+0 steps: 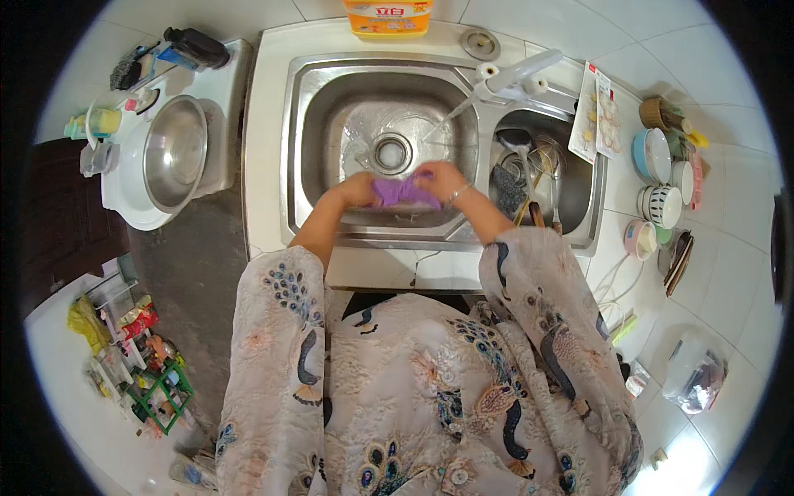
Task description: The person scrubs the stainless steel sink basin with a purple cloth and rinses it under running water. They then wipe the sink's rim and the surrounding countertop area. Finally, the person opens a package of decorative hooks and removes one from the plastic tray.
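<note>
A purple cloth [405,192] is stretched between my two hands over the near part of the large sink basin [322,124]. My left hand [359,190] grips its left end, fingers closed on it. The right end is in my right hand [442,180], a bracelet on that wrist. Water runs from the white faucet [517,76] into the basin just beyond my right hand. Past the cloth lies the round drain [393,154], with wet streaks around it.
The smaller right basin holds a ladle [516,142], a dark scrubber [508,188] and other utensils. Bowls [660,205] stand along the right counter. Behind the sink is an orange container [389,16]. A large metal bowl [175,153] leans at the left.
</note>
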Motion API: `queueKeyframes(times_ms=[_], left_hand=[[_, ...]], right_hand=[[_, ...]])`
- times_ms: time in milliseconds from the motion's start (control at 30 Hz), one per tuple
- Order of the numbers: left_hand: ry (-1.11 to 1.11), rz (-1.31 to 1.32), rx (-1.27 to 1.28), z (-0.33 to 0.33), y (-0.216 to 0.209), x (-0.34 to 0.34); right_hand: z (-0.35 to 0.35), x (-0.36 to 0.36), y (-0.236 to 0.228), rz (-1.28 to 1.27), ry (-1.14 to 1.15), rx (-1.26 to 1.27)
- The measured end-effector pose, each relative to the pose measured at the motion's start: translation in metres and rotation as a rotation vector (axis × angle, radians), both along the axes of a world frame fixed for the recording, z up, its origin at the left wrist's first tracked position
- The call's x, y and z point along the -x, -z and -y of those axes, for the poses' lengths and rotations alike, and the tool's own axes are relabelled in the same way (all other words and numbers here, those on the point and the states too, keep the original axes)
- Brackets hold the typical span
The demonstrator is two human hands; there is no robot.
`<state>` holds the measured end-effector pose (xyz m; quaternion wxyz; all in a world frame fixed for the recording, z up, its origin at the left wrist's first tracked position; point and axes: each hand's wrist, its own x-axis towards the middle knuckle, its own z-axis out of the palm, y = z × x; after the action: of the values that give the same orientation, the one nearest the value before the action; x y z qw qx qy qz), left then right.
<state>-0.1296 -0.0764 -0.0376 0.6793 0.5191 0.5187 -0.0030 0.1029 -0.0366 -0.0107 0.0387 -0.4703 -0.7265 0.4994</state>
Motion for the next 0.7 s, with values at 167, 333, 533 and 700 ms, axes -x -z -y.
queueKeyframes(times_ms=[167, 333, 533, 700], left_hand=[[-1.036, 0.615, 0.061, -0.049, -0.048, -0.035], [-1.557, 0.667, 0.106, -0.093, -0.023, -0.087], [-1.423, 0.539, -0.169, -0.076, -0.027, -0.133], [-1.327, 0.570, -0.115, -0.075, -0.026, -0.125]], right_hand=[[-0.067, 0.008, 0.008, -0.839, 0.660, 0.540], [-0.036, 0.032, -0.038, -0.667, 0.543, -0.155], [-0.060, 0.029, -0.029, -0.211, 0.726, -0.285], [-0.052, 0.035, -0.045, -0.244, 0.611, -0.803]])
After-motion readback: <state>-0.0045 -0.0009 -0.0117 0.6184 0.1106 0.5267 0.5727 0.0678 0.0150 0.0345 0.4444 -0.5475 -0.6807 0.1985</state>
